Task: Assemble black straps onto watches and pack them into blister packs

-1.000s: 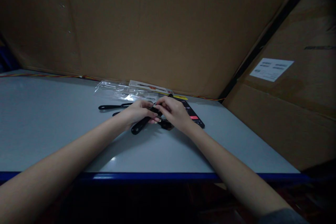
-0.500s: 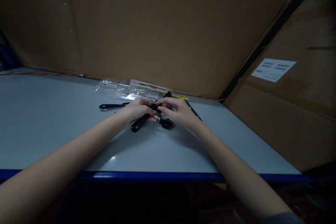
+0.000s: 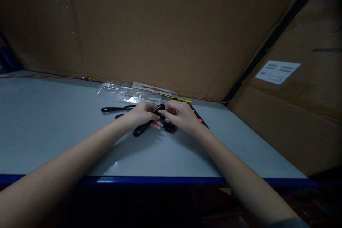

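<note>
A long black-handled utensil [image 3: 140,130] lies slanted across my left hand [image 3: 141,114], its rounded end toward me. My left thumb and fingers are closed around its shaft. My right hand [image 3: 180,114] pinches at the upper part of it, with thumb and bent forefinger together. My fingers hide most of that end, so its kind cannot be told. Just below the hands lies a second black piece with a brownish tip [image 3: 170,127]. Another black handle [image 3: 114,109] rests left of my left hand, with a further dark handle end [image 3: 119,116] partly behind my wrist.
Clear plastic packaging [image 3: 125,93] and a printed card [image 3: 152,88] lie at the back. A flat black object [image 3: 199,115] sits behind my right hand. Cardboard walls [image 3: 160,35] close off the back and right. The grey table [image 3: 160,160] has a blue front edge.
The utensil has turned in my hands, and its upper end no longer sticks up past my right fingers. My right fingers have curled in closer. The flat black object shows more.
</note>
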